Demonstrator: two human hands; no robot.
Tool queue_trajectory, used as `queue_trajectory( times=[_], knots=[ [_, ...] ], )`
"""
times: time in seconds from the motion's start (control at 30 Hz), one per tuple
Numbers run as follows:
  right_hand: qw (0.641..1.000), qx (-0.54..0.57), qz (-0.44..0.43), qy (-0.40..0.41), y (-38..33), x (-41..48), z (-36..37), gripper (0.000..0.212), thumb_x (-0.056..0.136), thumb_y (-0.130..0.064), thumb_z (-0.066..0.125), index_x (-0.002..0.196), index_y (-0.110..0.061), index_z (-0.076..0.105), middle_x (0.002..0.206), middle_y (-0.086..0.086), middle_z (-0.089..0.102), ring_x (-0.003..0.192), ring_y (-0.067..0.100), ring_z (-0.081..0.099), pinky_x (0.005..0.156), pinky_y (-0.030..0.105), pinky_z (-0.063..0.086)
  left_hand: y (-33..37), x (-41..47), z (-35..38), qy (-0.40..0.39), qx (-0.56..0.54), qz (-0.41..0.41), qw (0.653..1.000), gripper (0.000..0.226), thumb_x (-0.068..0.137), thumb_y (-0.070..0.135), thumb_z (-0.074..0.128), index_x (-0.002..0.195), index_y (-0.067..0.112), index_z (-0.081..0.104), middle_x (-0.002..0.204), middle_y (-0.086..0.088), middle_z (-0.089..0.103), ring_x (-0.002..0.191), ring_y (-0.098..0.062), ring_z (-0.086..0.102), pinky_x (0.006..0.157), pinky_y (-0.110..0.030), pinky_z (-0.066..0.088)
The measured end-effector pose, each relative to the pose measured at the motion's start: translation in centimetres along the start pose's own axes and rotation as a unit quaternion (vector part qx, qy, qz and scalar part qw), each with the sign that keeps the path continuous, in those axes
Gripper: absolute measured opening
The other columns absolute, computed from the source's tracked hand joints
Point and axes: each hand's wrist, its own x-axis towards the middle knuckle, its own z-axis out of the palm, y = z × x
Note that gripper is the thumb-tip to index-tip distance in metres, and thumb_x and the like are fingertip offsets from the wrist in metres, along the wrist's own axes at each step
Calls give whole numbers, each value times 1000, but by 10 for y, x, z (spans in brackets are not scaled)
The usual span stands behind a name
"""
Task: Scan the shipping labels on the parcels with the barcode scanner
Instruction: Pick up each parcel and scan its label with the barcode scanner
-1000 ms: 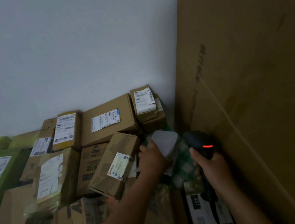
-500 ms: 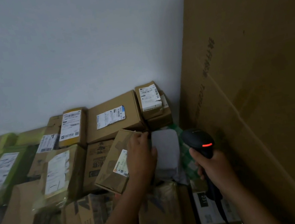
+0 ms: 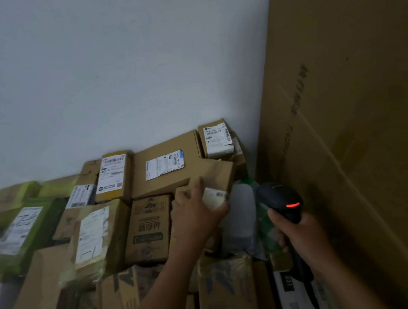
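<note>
The black handheld barcode scanner [image 3: 280, 199] sits low at the right edge of the parcel pile. Its head is turned leftward, a red light [image 3: 293, 205] glows on its back, and the right hand [image 3: 304, 236] is wrapped firmly round its handle. Just to its left, the left hand [image 3: 197, 216] grips a tilted brown cardboard box [image 3: 216, 172], fingers curled over the corner where a white shipping label [image 3: 214, 198] with a small barcode shows, partly covered by the hand. The label faces up and lies near the scanner but not in front of its window, so I judge this parcel is being offered up for a read. No beam shows on the label, and whether it has registered cannot be told. Between box and scanner lies a grey plastic mailer bag [image 3: 242, 215]. Further out, the stack spreads along the white wall [image 3: 103, 76]: a flat brown carton [image 3: 188, 146], a small labelled box [image 3: 217, 136] in the corner, a narrow upright box [image 3: 114, 176], a plastic-wrapped box [image 3: 92, 237] and a green-wrapped parcel [image 3: 23, 227], each with a label facing up. A tall cardboard sheet [image 3: 355, 129] closes off the right side. Nothing marks which parcels are done, so the job looks mid-way, with many labels possibly left.
</note>
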Motion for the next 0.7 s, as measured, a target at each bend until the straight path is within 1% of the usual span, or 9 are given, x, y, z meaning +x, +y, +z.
queue_trajectory(
  times=[0.07,0.17,0.23,0.33,0.4,0.47,0.53,0.63,0.7],
  knots=[
    [1000,-1,-1,17,-2,0,-2,39,87,-37,72,64,-8,61,47,4,56,41,17,54,51,30,42,24,4,10,-23,-21,22,999,96,63,86,49,142,41,17,137,-16,41,124,-35,41,89,-41,37],
    [999,6,2,34,-4,-1,-6,38,88,-34,72,65,-6,60,46,3,55,41,16,53,48,27,42,49,8,34,-61,-6,8,998,92,70,81,57,142,36,21,138,-17,39,126,-37,39,98,-45,37],
    [999,8,3,38,-5,-1,-8,37,88,-32,72,65,-6,59,46,2,54,38,13,52,43,23,41,52,8,52,-88,21,-22,996,95,75,78,58,147,26,23,136,-18,38,123,-36,41,96,-42,38],
    [999,9,2,32,-6,1,-12,33,89,-31,71,68,-8,60,49,2,55,44,16,53,49,28,43,47,9,69,-113,52,-76,989,93,84,70,57,150,15,22,139,-20,34,126,-37,40,98,-42,41],
    [999,20,1,25,-8,2,-12,32,89,-29,71,69,-7,59,48,2,53,43,16,52,47,28,42,46,10,71,-72,62,-61,994,83,88,62,58,148,14,27,141,-19,33,129,-35,39,100,-39,40],
    [999,28,3,24,-8,3,-12,32,90,-27,71,68,-8,58,47,0,52,41,13,50,43,25,41,50,19,67,11,52,2,999,66,91,53,58,142,16,35,139,-15,36,125,-29,40,98,-33,37],
    [999,31,4,24,-8,5,-12,32,90,-27,70,67,-10,57,46,-2,51,40,11,50,43,23,41,57,37,57,89,39,58,994,58,92,47,59,138,18,39,136,-12,39,121,-26,41,97,-32,36],
    [999,27,4,24,-4,10,-13,32,89,-28,71,66,-10,57,44,-3,51,39,11,49,43,24,41,69,72,44,140,36,79,986,71,90,53,58,146,17,31,144,-15,36,127,-29,40,103,-38,37],
    [999,27,4,22,-1,13,-14,32,88,-28,71,66,-10,58,43,-3,50,38,11,48,43,23,40,76,96,39,149,50,63,986,81,89,58,58,150,15,25,146,-16,36,130,-30,39,105,-38,36]
  ],
)
